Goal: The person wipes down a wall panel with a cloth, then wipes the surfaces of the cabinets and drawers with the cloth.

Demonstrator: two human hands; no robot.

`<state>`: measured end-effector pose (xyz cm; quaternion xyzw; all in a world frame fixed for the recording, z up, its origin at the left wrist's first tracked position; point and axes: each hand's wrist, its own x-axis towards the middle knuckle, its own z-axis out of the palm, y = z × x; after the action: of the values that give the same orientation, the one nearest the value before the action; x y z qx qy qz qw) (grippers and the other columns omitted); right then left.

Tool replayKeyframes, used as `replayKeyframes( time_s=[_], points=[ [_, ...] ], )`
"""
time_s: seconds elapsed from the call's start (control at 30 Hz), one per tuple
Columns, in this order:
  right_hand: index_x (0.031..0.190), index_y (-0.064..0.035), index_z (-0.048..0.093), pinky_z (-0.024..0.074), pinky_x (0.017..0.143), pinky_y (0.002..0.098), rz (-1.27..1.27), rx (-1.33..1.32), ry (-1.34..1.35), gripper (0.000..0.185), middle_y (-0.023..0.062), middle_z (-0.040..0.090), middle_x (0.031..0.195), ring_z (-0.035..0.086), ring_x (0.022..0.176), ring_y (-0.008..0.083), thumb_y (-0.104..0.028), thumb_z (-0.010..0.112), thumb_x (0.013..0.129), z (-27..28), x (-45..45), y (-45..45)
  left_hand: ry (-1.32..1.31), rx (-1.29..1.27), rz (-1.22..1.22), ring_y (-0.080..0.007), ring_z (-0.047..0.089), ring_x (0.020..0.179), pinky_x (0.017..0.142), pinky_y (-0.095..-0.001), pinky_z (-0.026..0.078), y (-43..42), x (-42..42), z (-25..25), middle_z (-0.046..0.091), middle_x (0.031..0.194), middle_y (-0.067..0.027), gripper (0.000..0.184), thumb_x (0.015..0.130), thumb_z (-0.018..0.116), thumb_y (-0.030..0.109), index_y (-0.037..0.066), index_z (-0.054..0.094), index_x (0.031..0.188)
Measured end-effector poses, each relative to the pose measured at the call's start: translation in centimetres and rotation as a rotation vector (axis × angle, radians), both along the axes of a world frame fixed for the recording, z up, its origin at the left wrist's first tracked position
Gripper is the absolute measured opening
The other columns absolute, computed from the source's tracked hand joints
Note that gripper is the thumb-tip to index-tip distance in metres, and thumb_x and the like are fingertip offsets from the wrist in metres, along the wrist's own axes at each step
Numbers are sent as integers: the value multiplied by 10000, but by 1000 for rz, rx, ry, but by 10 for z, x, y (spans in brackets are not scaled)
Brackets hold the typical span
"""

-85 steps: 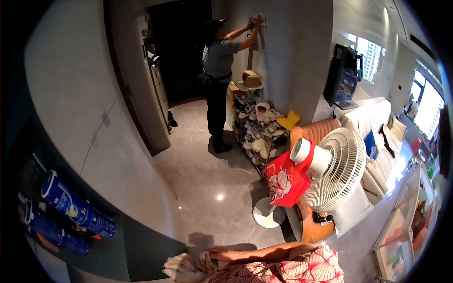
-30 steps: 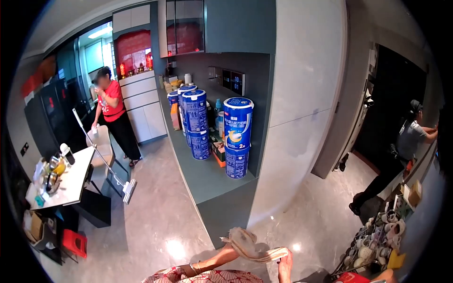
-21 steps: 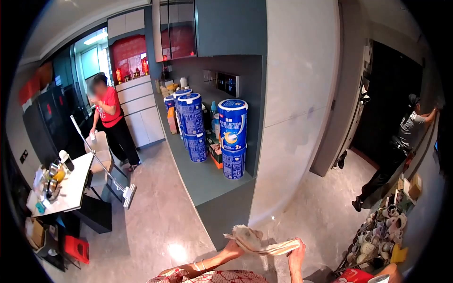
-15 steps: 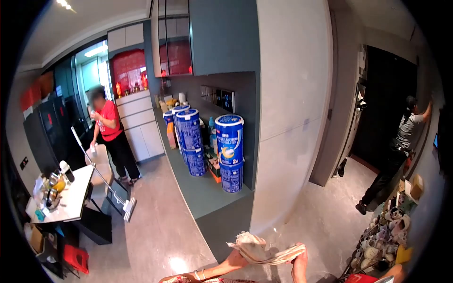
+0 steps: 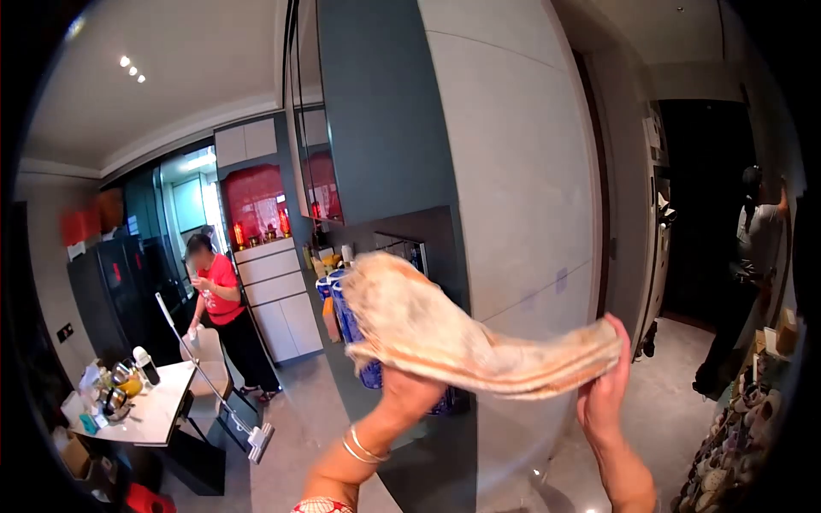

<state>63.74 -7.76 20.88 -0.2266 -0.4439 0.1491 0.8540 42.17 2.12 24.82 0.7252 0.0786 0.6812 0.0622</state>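
Note:
A cream cloth point(image 5: 462, 338) with tan stripes along its edge is held up between my two hands, somewhat smeared by motion. My left hand point(image 5: 410, 393), bangles at the wrist, grips its left part from below; the cloth covers most of those fingers. At the other end, my right hand point(image 5: 605, 385) is closed on the cloth's right corner. Behind the cloth stand blue tubs point(image 5: 369, 374), mostly hidden. The tall pale wall panel point(image 5: 522, 214) and the dark cabinet door point(image 5: 385, 120) rise beyond it.
On the left, a person in a red shirt point(image 5: 224, 291) stands by a chair point(image 5: 209, 357), a mop point(image 5: 258, 440) and a cluttered white table point(image 5: 167, 419). Another person point(image 5: 757, 231) reaches to the right wall. A shoe rack point(image 5: 735, 445) lines the lower right.
Both my hands have lifted the cloth from the bottom of the view to the middle, in front of the blue tubs. My view has tilted upward.

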Motion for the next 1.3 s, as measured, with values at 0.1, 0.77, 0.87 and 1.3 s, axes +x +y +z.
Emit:
replayKeyframes(
  time_s=[0.1, 0.77, 0.87, 1.3],
  points=[
    [1304, -51, 355, 375, 960, 300, -20, 147, -15, 403, 66, 472, 1168, 473, 1086, 161, -101, 412, 908, 35, 8, 51, -10, -14, 212, -289, 492, 1122, 965, -366, 394, 28, -9, 55, 501, 1206, -166, 506, 785, 652, 92, -23, 432, 1226],
    [1181, -145, 580, 386, 939, 414, -790, 795, -1011, 408, 249, 291, 1353, 382, 1198, 387, -219, 648, 785, 179, 30, 258, 198, 340, 842, -436, 428, 1133, 980, -479, 331, 119, -20, 165, 493, 1170, -264, 497, 684, 668, 112, -35, 517, 1134],
    [1198, -161, 560, 376, 948, 453, -873, 671, -1067, 447, 230, 291, 1367, 375, 1206, 400, -288, 646, 778, 206, 30, 270, 221, 414, 1003, -442, 404, 1149, 992, -475, 317, 124, -7, 183, 472, 1191, -275, 445, 731, 615, 107, -35, 510, 1139],
    [1192, -79, 518, 360, 958, 503, -1044, 728, -919, 394, 267, 395, 1288, 398, 1159, 463, -324, 445, 893, 396, 30, 318, 587, 876, 1856, -362, 449, 1110, 977, -435, 303, 170, 7, 368, 527, 1147, -211, 323, 853, 387, 196, 34, 536, 1090]
  ],
)
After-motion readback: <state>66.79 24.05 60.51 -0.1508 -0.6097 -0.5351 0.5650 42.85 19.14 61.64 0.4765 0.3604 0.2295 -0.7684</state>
